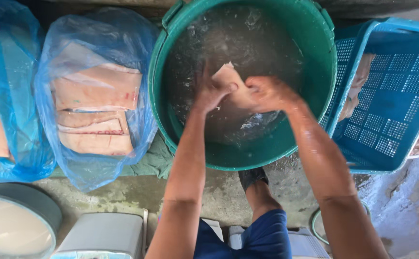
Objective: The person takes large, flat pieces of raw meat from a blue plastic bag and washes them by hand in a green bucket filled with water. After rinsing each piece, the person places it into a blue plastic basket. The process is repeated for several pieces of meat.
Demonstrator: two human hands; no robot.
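- Both hands are gripping a pale slab of meat in the water of the green tub, upper centre of the frame: left hand clasping its left edge, right hand its right.
- Rinsing is probably going best with the slab kept submerged and firmly held.
- Its long axis is running from upper left to lower right, one corner poking upward.

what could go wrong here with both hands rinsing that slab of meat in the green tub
1. The slab of meat looks wet, and the left hand and right hand hold it over the water, so it might slip and splash.
2. The green tub is fairly full; vigorous rinsing could slosh water onto the already wet concrete floor, making it slippery.
3. Splashes may reach the open blue plastic bag of meat beside the tub.
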